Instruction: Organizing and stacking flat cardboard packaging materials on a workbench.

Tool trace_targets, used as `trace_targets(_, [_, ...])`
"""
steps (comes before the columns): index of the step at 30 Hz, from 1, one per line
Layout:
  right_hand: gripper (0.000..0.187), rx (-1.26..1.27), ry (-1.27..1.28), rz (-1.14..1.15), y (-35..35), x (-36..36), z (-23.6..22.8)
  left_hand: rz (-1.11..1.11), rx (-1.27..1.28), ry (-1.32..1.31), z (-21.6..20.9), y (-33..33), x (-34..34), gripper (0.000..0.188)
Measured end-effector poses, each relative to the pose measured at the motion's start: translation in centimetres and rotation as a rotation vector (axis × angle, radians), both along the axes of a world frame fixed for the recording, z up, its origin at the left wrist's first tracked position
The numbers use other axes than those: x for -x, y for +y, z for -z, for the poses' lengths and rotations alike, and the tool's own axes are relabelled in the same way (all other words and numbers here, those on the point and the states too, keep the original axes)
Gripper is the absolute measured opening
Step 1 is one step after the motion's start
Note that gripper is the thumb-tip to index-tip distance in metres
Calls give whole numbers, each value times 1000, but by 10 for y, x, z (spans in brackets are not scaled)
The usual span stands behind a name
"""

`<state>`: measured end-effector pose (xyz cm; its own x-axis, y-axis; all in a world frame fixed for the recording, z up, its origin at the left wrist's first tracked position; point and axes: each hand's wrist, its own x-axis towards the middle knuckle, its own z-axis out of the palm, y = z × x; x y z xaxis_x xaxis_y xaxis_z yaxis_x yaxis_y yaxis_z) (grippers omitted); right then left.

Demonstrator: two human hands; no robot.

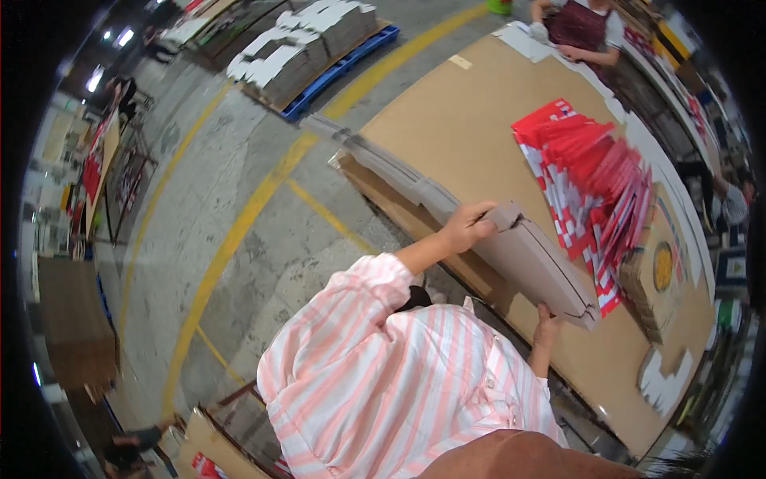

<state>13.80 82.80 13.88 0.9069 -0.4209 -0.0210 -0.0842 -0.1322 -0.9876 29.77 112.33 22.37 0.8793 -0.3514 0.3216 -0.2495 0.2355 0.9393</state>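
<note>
A grey cardboard stack (538,259), long and flat-sided, stands tilted on its edge over the table's near side. My left hand (469,228) is closed round its upper left end, thumb on top. Lower down, my right hand (546,326) grips the other end near the bottom corner. Behind my left hand, more thin grey cardboard strips (391,168) run along the table edge, partly blurred. Just beyond the stack lies a fanned pile of red and white printed sheets (590,176).
The brown table (447,120) reaches away to a co-worker (586,36) at its far end. A printed cardboard pile (658,267) and a white cut-out piece (665,382) lie at the right. On the floor, a blue pallet (339,72) carries stacked cardboard (307,48).
</note>
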Motion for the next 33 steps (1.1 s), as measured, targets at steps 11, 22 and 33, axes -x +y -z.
trace_targets(11, [77, -267, -350, 300, 57, -32, -8, -367, 23, -70, -10, -25, -4, 53])
trace_targets(22, [54, -363, -412, 285, 50, -34, -6, -22, 36, -111, -13, 2, -22, 55])
trace_targets(33, [63, -338, -201, 305, 29, 41, 35, -223, -411, -259, 57, 86, -87, 52])
